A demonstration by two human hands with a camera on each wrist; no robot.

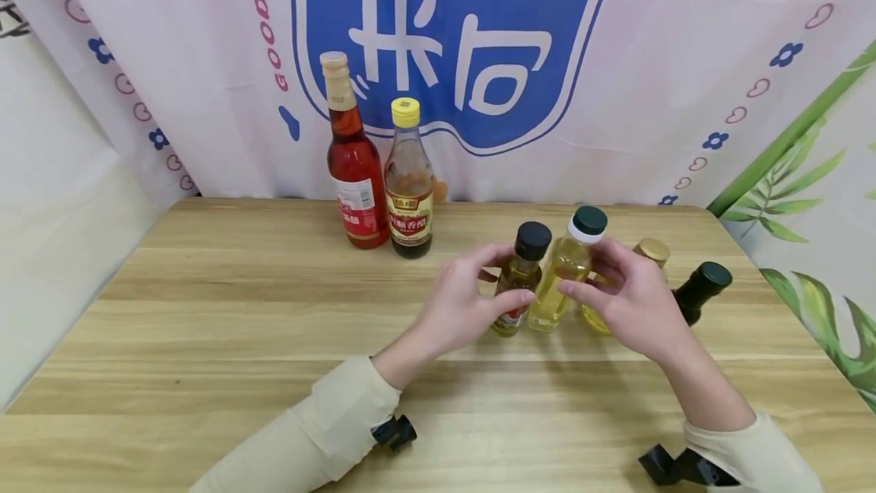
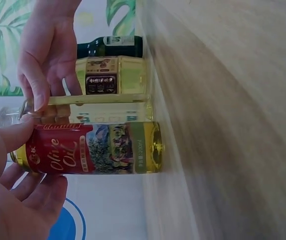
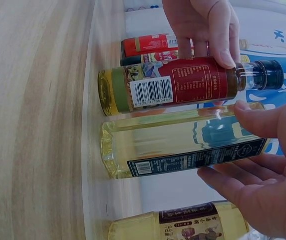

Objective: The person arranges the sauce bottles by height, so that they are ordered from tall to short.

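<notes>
My left hand (image 1: 455,306) grips a small olive oil bottle (image 2: 98,148) with a black cap and red label, thumb on one side and fingers on the other. Right beside it, my right hand (image 1: 639,303) holds a squared clear bottle (image 3: 182,142) of pale yellow oil with a dark green cap and white collar. Thumb and fingers lie on opposite sides of its upper part. The squared bottle leans slightly in the head view. Both bottles have their bases close to the wooden table (image 1: 274,371), near each other.
Behind the right hand stand a yellow oil bottle (image 2: 125,75) with a gold cap and a dark green bottle (image 1: 701,287). A tall red bottle (image 1: 357,173) and a yellow-capped vinegar bottle (image 1: 409,196) stand at the back, before a printed curtain (image 1: 226,135).
</notes>
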